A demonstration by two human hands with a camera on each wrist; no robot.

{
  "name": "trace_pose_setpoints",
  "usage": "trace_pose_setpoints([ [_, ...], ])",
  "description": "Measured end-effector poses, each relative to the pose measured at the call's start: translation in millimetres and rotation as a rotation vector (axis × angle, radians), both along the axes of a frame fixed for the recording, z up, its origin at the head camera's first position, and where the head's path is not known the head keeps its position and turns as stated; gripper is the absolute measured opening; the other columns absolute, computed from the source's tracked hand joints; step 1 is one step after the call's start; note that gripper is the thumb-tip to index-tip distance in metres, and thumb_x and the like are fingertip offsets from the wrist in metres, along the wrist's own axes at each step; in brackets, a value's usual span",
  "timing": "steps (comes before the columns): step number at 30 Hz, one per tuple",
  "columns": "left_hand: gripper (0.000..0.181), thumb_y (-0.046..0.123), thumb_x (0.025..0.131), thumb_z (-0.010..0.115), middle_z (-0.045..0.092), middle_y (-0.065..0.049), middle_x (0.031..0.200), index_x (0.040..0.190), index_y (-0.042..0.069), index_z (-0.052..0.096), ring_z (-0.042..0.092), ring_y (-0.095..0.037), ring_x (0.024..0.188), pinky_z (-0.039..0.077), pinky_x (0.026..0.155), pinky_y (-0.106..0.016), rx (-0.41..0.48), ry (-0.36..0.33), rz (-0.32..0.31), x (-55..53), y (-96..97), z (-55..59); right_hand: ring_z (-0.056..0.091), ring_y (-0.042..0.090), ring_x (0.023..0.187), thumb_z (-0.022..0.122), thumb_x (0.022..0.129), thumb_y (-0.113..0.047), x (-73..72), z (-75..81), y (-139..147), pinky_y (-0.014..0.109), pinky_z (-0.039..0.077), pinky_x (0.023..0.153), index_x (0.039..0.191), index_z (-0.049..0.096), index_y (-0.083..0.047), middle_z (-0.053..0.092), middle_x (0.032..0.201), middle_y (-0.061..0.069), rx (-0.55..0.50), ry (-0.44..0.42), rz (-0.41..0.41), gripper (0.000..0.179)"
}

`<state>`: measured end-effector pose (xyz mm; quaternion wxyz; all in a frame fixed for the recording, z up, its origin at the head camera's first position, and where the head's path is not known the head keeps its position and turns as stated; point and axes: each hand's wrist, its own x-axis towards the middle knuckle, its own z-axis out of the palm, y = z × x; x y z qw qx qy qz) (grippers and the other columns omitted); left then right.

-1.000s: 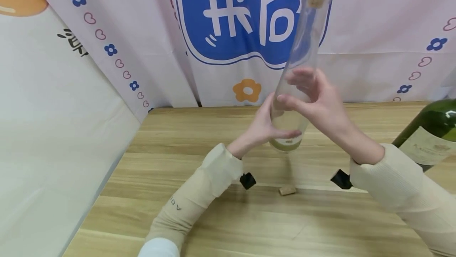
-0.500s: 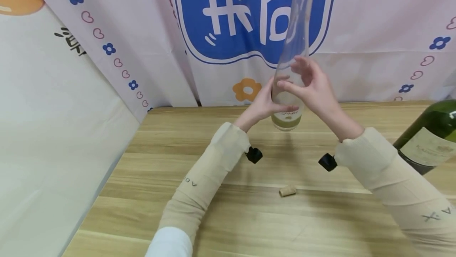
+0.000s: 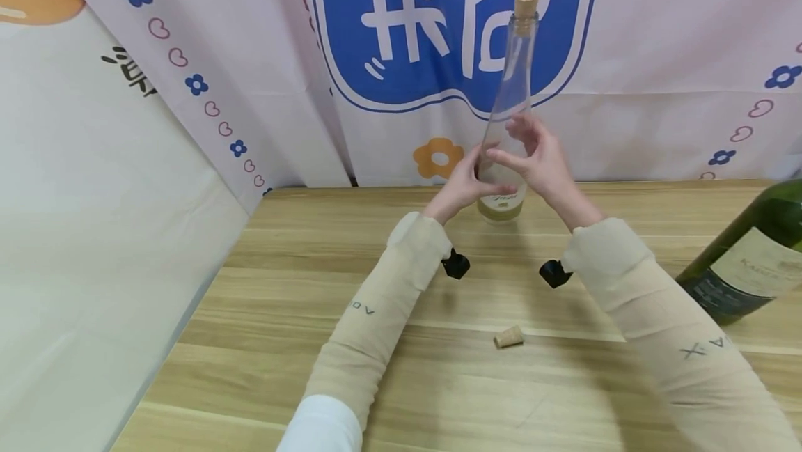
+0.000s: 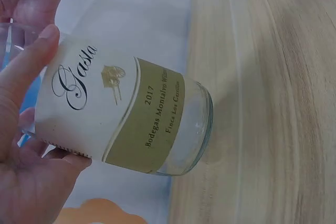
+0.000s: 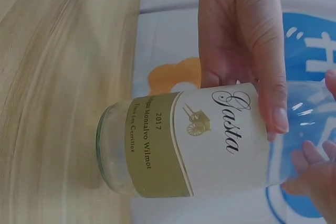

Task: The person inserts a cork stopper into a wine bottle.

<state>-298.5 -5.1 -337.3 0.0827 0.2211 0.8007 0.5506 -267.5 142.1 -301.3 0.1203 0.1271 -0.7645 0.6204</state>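
Observation:
A clear wine bottle (image 3: 510,93) with a white and olive label (image 4: 113,103) stands nearly upright, leaning slightly, between my two hands. A cork (image 3: 526,6) sits partly in its mouth, its upper part sticking out. My left hand (image 3: 465,187) grips the lower body from the left, thumb across the label. On the right, my right hand (image 3: 548,163) holds the bottle higher up, thumb and fingers curled around the glass. The bottle's base (image 5: 107,150) is close to the wooden table (image 3: 376,354); I cannot tell whether it touches.
A loose cork (image 3: 509,337) lies on the table in front of the bottle. At the right edge, a green wine bottle (image 3: 748,260) with a pale label appears tilted. A printed cloth (image 3: 639,131) hangs behind the table, and white sheeting (image 3: 113,229) covers the left side.
Both hands have moved the clear bottle down and away toward the back of the table, and it stands more upright. Its corked top is now fully in view.

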Motion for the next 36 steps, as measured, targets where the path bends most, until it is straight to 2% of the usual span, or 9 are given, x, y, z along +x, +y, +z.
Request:
trace_pose_setpoints([
  [9,0.09,0.026,0.07,0.079,0.027,0.005,0.146,0.143,0.019,0.027,0.027,-0.017,0.133,0.028,0.106,-0.035,0.005,-0.057,0.034,-3.6,1.3,-12.7,0.036,0.026,0.127,0.071,0.079,-0.015,-12.9,-16.6,0,0.032,0.027,0.107,0.137,0.032,-0.002,0.041,0.134,0.018,0.006,-0.064,-0.004,0.071],
  [12,0.09,0.023,0.071,0.078,0.023,0.002,0.148,0.144,0.017,0.025,0.024,-0.019,0.134,0.027,0.107,-0.036,0.006,-0.089,0.029,-2.7,1.5,-10.4,0.034,0.025,0.129,0.071,0.08,-0.019,-14.5,-17.8,1,0.033,0.027,0.108,0.14,0.028,-0.003,0.038,0.138,0.017,0.036,-0.087,-0.006,0.076],
  [16,0.091,0.02,0.074,0.077,0.019,-0.001,0.15,0.145,0.015,0.02,0.021,-0.02,0.136,0.026,0.108,-0.035,-0.015,-0.133,0.036,4.3,1.7,-0.6,0.028,0.024,0.132,0.07,0.08,-0.024,-15.1,-17.4,1,0.034,0.024,0.109,0.144,0.021,-0.006,0.034,0.142,0.014,0.085,-0.11,-0.006,0.082],
  [19,0.085,0.022,0.075,0.076,0.028,-0.001,0.146,0.142,0.013,0.026,0.027,-0.02,0.133,0.03,0.105,-0.032,-0.034,-0.128,0.045,7.2,2.3,0.3,0.025,0.024,0.134,0.069,0.08,-0.031,-14.5,-18.2,2,0.036,0.022,0.109,0.146,0.015,-0.008,0.03,0.144,0.014,0.129,-0.147,-0.012,0.088],
  [21,0.079,0.021,0.075,0.075,0.036,-0.002,0.141,0.139,0.011,0.031,0.034,-0.02,0.129,0.034,0.103,-0.03,-0.037,-0.109,0.047,5.0,2.8,-6.0,0.023,0.027,0.134,0.07,0.079,-0.036,-13.4,-19.9,4,0.04,0.023,0.109,0.146,0.01,-0.007,0.028,0.145,0.015,0.181,-0.189,-0.012,0.094],
  [25,0.066,0.022,0.078,0.073,0.049,-0.007,0.128,0.133,0.006,0.039,0.047,-0.023,0.117,0.041,0.095,-0.03,-0.188,-0.036,0.076,5.7,2.4,-16.4,0.024,0.035,0.132,0.07,0.079,-0.036,-7.7,-24.4,11,0.047,0.024,0.107,0.145,0.007,-0.001,0.026,0.144,0.021,0.306,-0.266,0.014,0.097],
  [27,0.061,0.023,0.081,0.07,0.051,-0.01,0.126,0.131,0.003,0.042,0.05,-0.023,0.113,0.044,0.092,-0.031,-0.31,-0.034,0.107,8.8,0.3,-19.4,0.026,0.039,0.13,0.068,0.081,-0.032,-3.6,-27.7,16,0.049,0.026,0.105,0.143,0.009,0.004,0.025,0.143,0.025,0.362,-0.283,0.042,0.093],
  [31,0.045,0.024,0.087,0.062,0.058,-0.011,0.117,0.125,0.002,0.051,0.055,-0.023,0.104,0.048,0.085,-0.032,-0.491,-0.068,0.114,16.4,-5.7,-23.1,0.033,0.046,0.123,0.062,0.087,-0.026,8.1,-34.1,26,0.053,0.032,0.101,0.139,0.017,0.011,0.027,0.139,0.032,0.473,-0.304,0.116,0.079],
  [36,0.034,0.024,0.088,0.059,0.061,-0.009,0.111,0.115,0.004,0.058,0.058,-0.02,0.096,0.048,0.082,-0.031,-0.683,-0.05,0.012,26.4,-8.3,-25.3,0.042,0.049,0.113,0.056,0.09,-0.026,30.8,-39.8,38,0.054,0.039,0.093,0.131,0.027,0.018,0.036,0.129,0.038,0.668,-0.329,0.18,0.067],
])
